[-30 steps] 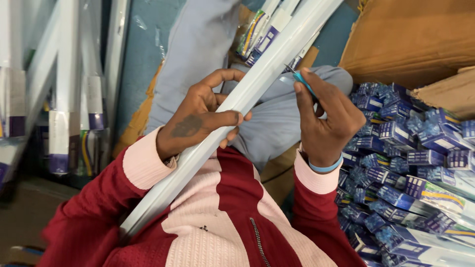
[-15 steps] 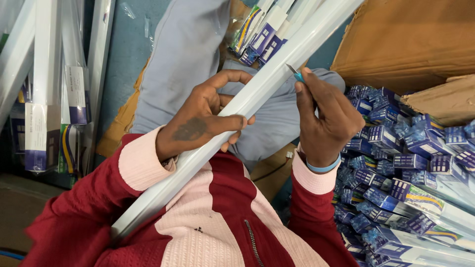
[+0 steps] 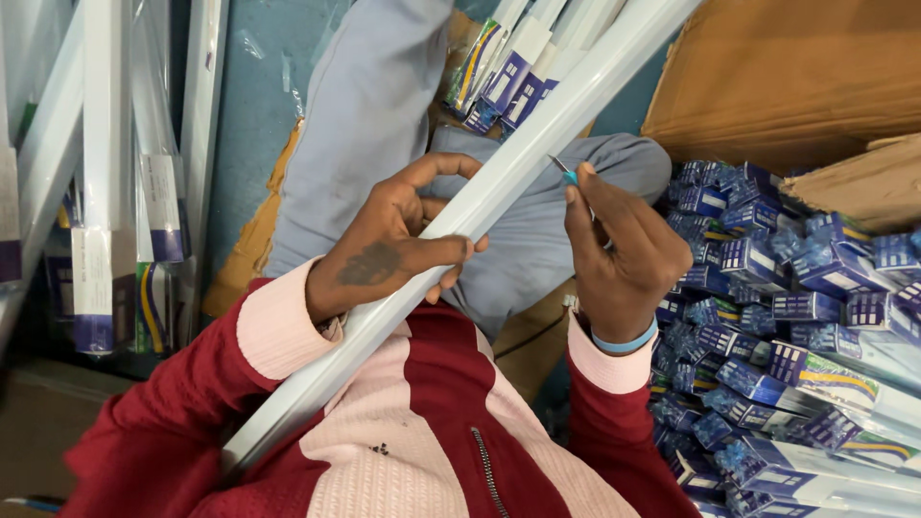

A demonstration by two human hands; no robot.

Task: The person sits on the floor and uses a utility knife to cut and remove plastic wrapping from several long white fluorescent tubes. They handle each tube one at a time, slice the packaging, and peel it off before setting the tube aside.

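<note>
A single head-worn camera looks steeply down the person's chest and lap from close range. It faces the left hand (image 3: pixel 403 249), right hand (image 3: pixel 624 259) and the floor beyond; no second view exists.

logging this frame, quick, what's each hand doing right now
Left hand: closed around the long white tube fixture.
Right hand: closed, pinching a small blue-handled tool at the fixture.

Your left hand (image 3: pixel 403 251) wrapped round the long white tube (image 3: pixel 480 206), right hand (image 3: pixel 622 257) pinching what looks like a small blue-handled tool (image 3: pixel 564 171) beside it
</note>
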